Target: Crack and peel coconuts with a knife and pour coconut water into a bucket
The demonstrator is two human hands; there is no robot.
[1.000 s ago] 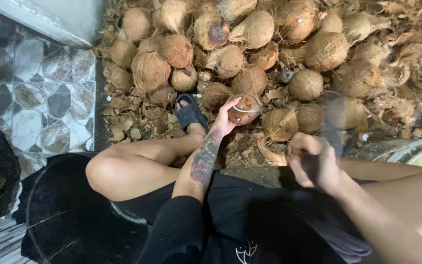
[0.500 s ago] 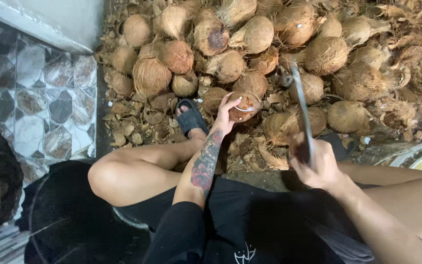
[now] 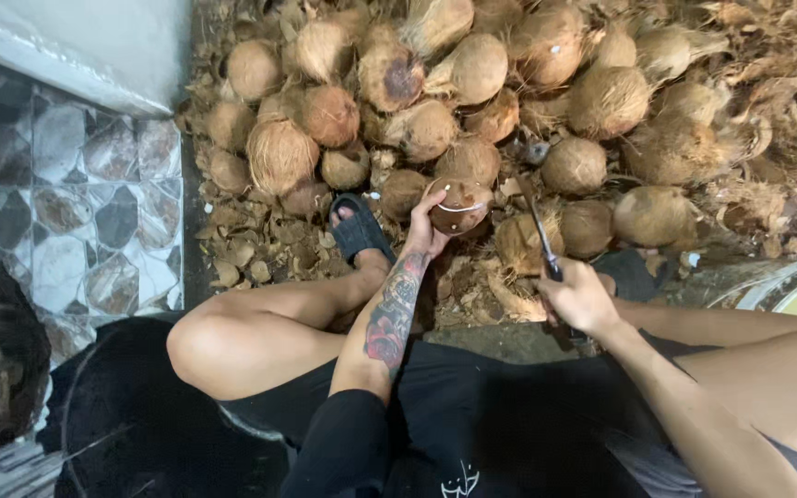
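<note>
My left hand grips a brown coconut from its left side, holding it just above the husk litter; a pale crack line runs across the shell. My right hand is closed on the handle of a long knife, whose blade points up and away, just right of the coconut. My tattooed left forearm reaches out over my bent left leg.
A big pile of husked coconuts fills the ground ahead, with torn husk pieces around it. My foot in a black sandal rests at the pile's edge. Patterned floor tiles lie left; a pale basin rim right.
The knife was raised and swung down toward the coconut; it now sits lower beside it. The left hand kept holding the coconut in the same place.
</note>
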